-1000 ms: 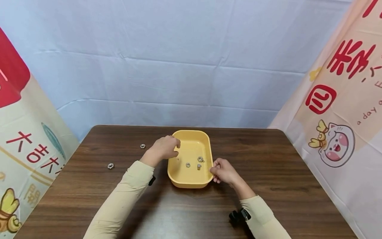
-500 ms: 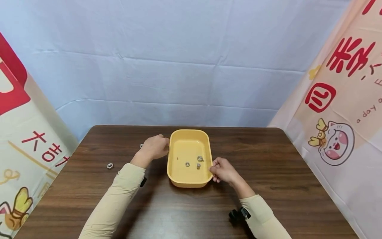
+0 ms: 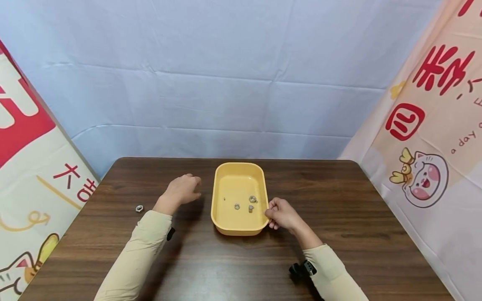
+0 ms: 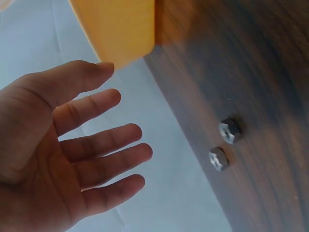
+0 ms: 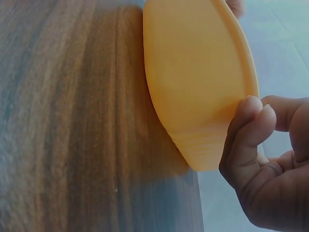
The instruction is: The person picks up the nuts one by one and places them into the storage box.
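Note:
My right hand (image 3: 283, 215) pinches the right rim of a yellow tray (image 3: 241, 232); in the right wrist view the fingers press against the outside of its wall (image 5: 193, 72). Inside the tray lie several small metal pieces, among them a larger hex nut (image 3: 252, 199), a smaller nut (image 3: 237, 206) and a little fitting (image 3: 251, 208). My left hand (image 3: 181, 191) hovers over the table left of the tray, holding nothing, its fingers spread and relaxed. In the left wrist view two hex nuts, one nut (image 4: 230, 130) beside another nut (image 4: 218, 159), sit on the wood beyond the fingertips.
A single hex nut (image 3: 139, 208) lies on the left part of the dark wooden table (image 3: 339, 234). Behind the table hangs a pale blue cloth (image 3: 241, 83), with printed cloths at both sides. A black device (image 3: 301, 271) is by the right wrist.
My left hand has moved left from over the tray's left edge to above the table, now covering the farther nut in the head view. The right hand stays on the rim.

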Tool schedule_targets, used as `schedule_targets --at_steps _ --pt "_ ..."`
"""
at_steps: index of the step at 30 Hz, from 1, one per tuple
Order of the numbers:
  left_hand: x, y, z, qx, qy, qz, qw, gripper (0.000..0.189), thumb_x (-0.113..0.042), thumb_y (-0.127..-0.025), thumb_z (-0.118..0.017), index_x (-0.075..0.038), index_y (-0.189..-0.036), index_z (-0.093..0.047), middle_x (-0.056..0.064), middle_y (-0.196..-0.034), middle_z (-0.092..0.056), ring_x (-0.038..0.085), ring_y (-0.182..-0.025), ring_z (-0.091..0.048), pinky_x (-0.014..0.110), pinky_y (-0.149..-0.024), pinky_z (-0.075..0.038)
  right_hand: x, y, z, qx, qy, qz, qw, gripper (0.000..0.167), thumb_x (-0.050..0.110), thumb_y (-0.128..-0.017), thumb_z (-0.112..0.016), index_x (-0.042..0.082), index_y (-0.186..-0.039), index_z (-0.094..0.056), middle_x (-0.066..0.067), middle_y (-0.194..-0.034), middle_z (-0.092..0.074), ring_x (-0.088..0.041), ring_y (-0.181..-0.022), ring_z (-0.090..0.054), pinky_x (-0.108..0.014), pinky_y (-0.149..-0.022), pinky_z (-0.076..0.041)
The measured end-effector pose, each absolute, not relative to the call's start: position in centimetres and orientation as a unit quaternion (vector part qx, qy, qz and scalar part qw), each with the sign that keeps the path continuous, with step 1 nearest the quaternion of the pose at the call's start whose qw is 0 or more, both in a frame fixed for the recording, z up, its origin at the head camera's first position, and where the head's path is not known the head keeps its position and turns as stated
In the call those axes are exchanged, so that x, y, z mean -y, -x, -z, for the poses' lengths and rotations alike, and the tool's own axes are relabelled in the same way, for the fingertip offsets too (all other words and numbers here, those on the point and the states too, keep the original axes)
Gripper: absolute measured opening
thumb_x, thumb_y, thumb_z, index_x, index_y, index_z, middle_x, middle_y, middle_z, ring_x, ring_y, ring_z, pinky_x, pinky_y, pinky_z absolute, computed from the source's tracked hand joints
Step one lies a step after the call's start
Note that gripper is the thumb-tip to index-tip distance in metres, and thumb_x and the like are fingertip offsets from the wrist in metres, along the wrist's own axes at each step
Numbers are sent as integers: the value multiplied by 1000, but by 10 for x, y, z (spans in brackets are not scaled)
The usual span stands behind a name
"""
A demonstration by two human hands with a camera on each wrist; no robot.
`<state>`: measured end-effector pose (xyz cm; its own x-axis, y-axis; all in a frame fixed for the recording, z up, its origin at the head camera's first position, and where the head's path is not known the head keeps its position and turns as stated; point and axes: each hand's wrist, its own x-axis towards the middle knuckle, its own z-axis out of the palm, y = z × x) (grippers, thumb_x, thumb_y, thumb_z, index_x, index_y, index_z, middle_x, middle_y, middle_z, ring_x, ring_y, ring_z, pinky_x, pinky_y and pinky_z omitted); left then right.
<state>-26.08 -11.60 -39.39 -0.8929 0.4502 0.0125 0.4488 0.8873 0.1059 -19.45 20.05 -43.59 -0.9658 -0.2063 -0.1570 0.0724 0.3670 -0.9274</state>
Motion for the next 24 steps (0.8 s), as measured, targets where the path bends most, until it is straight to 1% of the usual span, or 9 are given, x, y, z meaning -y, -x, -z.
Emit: schedule_targets --at_steps 6,14,20,24 --pt "126 260 403 -973 -217 -72 33 37 -21 -82 -70 -2 -111 -61 12 -99 -59 29 -93 -55 43 -74 -49 -200 194 435 -817 37 562 125 10 -3 -82 -52 -5 -88 -45 -10 -59 -54 -14 -43 -51 -23 -38 -44" --pt "141 260 412 -974 -199 -102 44 44 -21 -81 -70 2 -116 -58 16 -107 -59 33 -99 -54 45 -79 -47 -199 193 436 -815 35 565 124 10 -2 -82 -52 -5 -88 -46 -10 -60 -54 -14 -44 -52 -23 -38 -43" --pt "151 262 413 -967 -182 -166 59 39 -17 -81 -70 2 -114 -60 17 -109 -59 31 -92 -58 44 -74 -48 -199 194 437 -815 38 566 122 10 -2 -82 -52 -5 -88 -46 -10 -60 -54 -15 -44 -52 -23 -38 -43" --pt "158 265 421 -961 -171 -211 57 39 -14 -79 -71 2 -112 -59 19 -109 -59 32 -89 -58 45 -72 -48 -199 195 436 -814 37 567 122 10 -2 -82 -52 -5 -89 -45 -10 -60 -54 -14 -44 -51 -23 -38 -43"
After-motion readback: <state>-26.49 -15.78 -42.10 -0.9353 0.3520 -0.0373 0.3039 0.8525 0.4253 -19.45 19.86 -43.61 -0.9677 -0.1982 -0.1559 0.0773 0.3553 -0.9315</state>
